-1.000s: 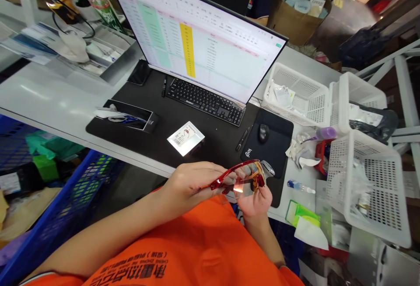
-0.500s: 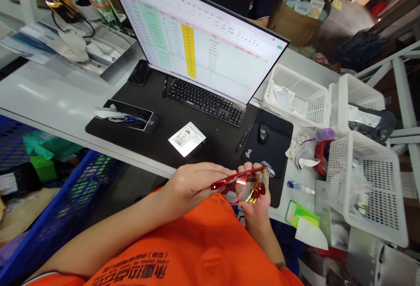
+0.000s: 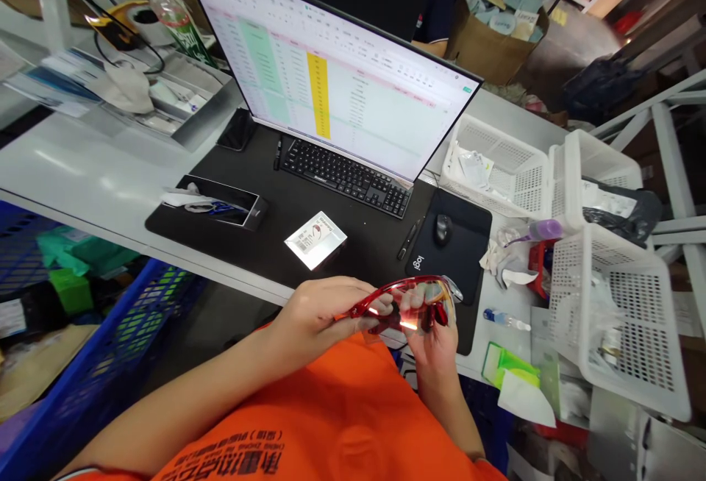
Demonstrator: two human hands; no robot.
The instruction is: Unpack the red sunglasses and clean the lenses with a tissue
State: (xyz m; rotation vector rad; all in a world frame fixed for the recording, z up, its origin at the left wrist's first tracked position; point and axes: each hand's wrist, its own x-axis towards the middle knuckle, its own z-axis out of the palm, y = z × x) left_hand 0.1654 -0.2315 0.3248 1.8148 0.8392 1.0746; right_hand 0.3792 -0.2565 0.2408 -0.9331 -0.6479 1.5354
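Note:
A pair of red-framed sunglasses (image 3: 411,313) with shiny, see-through lenses is held between my hands in front of my orange shirt. My left hand (image 3: 325,308) pinches the left end of the frame, fingers on top and thumb below. At the other end, my right hand (image 3: 435,341) is closed around the glasses; some of its fingers show through the lens and others are hidden behind it. On the black desk mat just beyond lies a small white box (image 3: 315,240) with printing and a barcode. Left of it, an open dark box (image 3: 212,201) contains a crumpled whitish cloth or wrap and something blue.
A monitor (image 3: 342,84) with a spreadsheet stands behind a black keyboard (image 3: 347,176). To the right are a mouse (image 3: 443,229), a pen (image 3: 409,238) and white plastic baskets (image 3: 623,319). A blue crate (image 3: 110,363) stands below left. Another person sits behind the monitor.
The sunglasses have turned in my hands, so the top rim now arches higher and the lenses show at another angle. Both hands keep their hold; the view has shifted slightly.

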